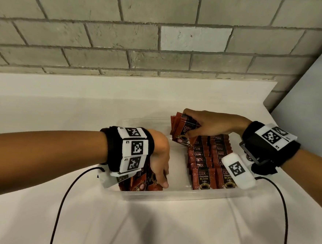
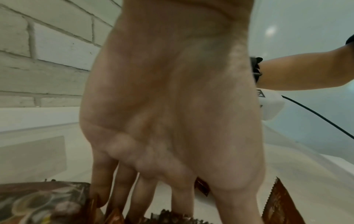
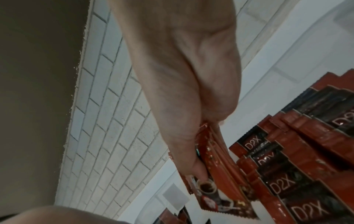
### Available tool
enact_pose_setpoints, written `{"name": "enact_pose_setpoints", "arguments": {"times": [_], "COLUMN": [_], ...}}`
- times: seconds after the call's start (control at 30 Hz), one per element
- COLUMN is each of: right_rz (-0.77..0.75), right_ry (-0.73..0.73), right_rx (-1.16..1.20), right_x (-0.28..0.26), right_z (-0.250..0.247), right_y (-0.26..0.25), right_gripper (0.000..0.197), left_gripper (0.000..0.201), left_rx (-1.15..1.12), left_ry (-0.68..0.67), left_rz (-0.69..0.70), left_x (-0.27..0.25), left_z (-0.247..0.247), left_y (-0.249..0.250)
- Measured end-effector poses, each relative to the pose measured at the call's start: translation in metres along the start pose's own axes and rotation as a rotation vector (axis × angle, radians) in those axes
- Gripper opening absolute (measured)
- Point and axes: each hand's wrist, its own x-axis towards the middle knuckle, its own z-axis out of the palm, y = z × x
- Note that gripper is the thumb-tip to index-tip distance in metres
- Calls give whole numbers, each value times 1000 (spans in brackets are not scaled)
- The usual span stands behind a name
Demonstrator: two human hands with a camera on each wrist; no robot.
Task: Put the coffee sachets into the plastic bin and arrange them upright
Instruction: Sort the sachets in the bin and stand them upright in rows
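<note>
**A:** What is the right hand (image 1: 211, 125) doing?

**B:** It grips a fanned bundle of red coffee sachets (image 1: 182, 130) above the far middle of the clear plastic bin (image 1: 170, 196). In the right wrist view the thumb (image 3: 193, 163) presses on one face of the bundle and the fingers (image 3: 220, 97) curl round the other, so the packets are pinched flat between them.

**A:** Which way does that bundle point?

**B:** Its long axis runs from far-left down to near-right, tilted, with the printed cup end lowest, just above the standing rows (image 1: 209, 159).

**A:** And those rows?

**B:** They fill the right part of the bin, two side by side, packed face to back. The sachets stand on their short edges, long axis up, leaning back a little. The front ones read "D2X" and "BLACK Coffee" toward the near wall.

**A:** The left hand (image 1: 159, 158)?

**B:** It reaches down into the left part of the bin, back of the hand up. In the left wrist view the fingers (image 2: 99, 181) point downward, nearly straight and slightly spread, their tips among a loose heap of sachets (image 1: 139, 179). I cannot tell whether the fingers pinch a sachet.

**A:** How does that heap lie?

**B:** Mostly flat or slanted, overlapping, against the near-left corner. The bin floor between the heap and the rows is bare. The bin sits on a white countertop (image 1: 61, 115) below a grey brick wall (image 1: 124, 33).
</note>
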Motion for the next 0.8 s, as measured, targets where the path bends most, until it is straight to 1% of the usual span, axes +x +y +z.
{"name": "enact_pose_setpoints", "arguments": {"times": [0.2,0.27,0.33,0.4,0.47,0.57,0.6,0.67,0.73,0.8], "right_rz": [-1,2,8,13,4,-10,-13,-12,15,34], "right_ry": [1,-2,-7,-11,3,3,-18,-73,-105,-79], "right_rx": [-32,-16,-5,-15,-53,-91,-85,-21,98,124], "right_x": [2,2,1,1,-1,-8,-11,-14,-14,-10], "right_z": [-2,-2,-3,-5,-8,-11,-11,-10,-8,-6], "right_y": [0,1,-1,-4,-7,-11,-13,-18,-23,-27], "right_gripper": [37,37,36,36,36,33,31,29,30,41], "left_gripper": [72,76,78,77,73,61,61,69,72,74], "left_rx": [-64,-62,-80,-157,-312,-621,-722,-919,-1185,-1446], "left_ry": [40,80,120,174,276,454,511,622,687,732], "left_rz": [-32,-32,-7,57,116,139,140,159,258,374], "left_x": [3,6,9,10,8,4,4,6,8,12], "left_z": [9,14,17,19,21,28,30,32,29,26], "left_y": [-13,-17,-22,-27,-35,-47,-50,-53,-50,-43]}}
